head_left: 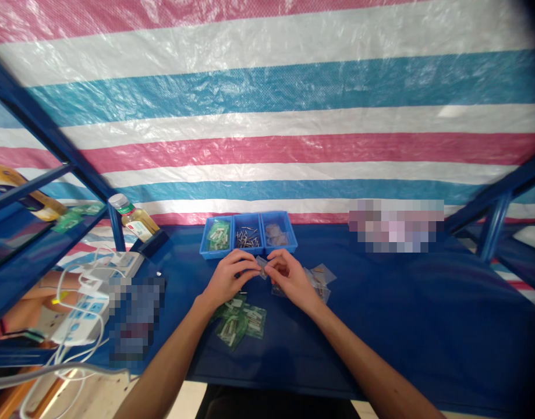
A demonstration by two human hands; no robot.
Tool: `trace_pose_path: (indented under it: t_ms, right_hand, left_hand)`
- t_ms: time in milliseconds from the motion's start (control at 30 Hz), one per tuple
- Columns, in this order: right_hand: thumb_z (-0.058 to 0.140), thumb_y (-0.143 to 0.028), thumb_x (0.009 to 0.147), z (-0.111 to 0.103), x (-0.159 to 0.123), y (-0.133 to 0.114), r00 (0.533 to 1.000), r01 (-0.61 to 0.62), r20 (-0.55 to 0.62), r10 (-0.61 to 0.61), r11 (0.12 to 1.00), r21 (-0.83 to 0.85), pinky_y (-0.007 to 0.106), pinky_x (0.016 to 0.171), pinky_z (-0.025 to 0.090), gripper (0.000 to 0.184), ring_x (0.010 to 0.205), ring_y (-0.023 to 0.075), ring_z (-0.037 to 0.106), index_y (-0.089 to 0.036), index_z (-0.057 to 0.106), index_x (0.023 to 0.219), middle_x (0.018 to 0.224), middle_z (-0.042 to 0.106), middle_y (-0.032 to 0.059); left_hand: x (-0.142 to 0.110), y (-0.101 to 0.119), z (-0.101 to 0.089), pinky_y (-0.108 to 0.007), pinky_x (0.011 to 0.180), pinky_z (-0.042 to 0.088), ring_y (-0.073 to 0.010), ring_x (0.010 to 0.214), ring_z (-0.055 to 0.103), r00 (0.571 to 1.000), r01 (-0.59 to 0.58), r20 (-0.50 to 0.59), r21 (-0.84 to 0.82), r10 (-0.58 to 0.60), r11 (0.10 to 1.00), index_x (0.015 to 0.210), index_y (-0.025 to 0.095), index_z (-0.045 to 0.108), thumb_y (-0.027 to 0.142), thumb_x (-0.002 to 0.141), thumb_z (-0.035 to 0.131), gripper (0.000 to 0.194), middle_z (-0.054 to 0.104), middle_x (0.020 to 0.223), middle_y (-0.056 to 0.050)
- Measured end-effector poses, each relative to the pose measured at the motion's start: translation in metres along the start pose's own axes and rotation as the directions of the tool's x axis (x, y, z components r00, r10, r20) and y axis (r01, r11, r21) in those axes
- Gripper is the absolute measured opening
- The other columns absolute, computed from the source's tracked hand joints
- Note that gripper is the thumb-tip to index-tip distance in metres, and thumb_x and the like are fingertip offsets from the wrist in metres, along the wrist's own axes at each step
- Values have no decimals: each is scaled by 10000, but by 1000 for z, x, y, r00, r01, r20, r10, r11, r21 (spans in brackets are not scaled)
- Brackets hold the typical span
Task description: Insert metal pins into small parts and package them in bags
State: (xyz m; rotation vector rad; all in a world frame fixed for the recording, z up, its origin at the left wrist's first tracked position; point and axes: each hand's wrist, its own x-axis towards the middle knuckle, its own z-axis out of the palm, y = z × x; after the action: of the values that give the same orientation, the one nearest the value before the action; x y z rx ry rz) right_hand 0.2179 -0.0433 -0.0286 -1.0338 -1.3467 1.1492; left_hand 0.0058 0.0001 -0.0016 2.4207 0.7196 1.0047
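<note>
Forearms (169, 358) frame green packets (232, 330); left hand (230, 277) and right hand (292, 280) pinch a clear bag (262, 266); blue bins (215, 254) stand beyond.

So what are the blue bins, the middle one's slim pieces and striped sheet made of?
Blue bins: probably plastic, smooth, evenly coloured. Slim pieces: likely metal, silvery with glints. Striped sheet: seemingly woven plastic, glossy, with crinkled highlights and mesh texture.

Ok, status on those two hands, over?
Left hand pinching small clear bag, right hand at its edge. Blue bins just beyond; green packets nearer the body, clear packets beside right hand. Nothing seen blocking either hand.
</note>
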Motion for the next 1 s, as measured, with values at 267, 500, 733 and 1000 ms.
trace_pose_path:
  t_ms: [267, 500, 733, 1000]
  right_hand:
    - [688, -372, 943, 1, -6, -11, 967, 255, 98, -236, 912, -321, 297, 696, 511, 179, 829, 178, 607, -241, 691, 1064, 1109, 629, 67]
    - [613, -296, 987, 1, -6, -9, 963, 262, 39, -267, 890, -372, 292, 685, 497, 111, 921, 207, 615, -234, 700, 955, 1079, 634, 78]
    - [602, -262, 981, 3, -6, -9, 960, 277, 95, -262, 871, -405, 301, 703, 469, 90, 792, 189, 595, -229, 666, 927, 881, 653, 34]
    - [623, -294, 986, 1, -5, -9, 964, 265, 114, -239, 884, -385, 303, 722, 488, 116, 829, 196, 624, -226, 691, 922, 922, 680, 45]
  left_hand:
    - [1, 6, -4, -367, 929, 501, -211, 1037, 610, 999, 35, -11, 12, -35, 999, 1038, 200, 727, 250, 991, 627, 122, 671, 1093, -97]
    - [0, 9, -3, -257, 696, 496, -157, 813, 613, 986, 141, 92, 12, -142, 990, 1010, 177, 713, 335, 995, 623, 183, 665, 901, -59]
    - [1, 10, -2, -269, 748, 506, -164, 837, 619, 986, 127, 109, 2, -126, 992, 966, 168, 710, 314, 994, 617, 176, 676, 914, -68]
    - [0, 9, -2, -248, 691, 467, -149, 787, 586, 973, 163, 162, 2, -162, 987, 918, 161, 675, 299, 999, 603, 176, 644, 884, -51]
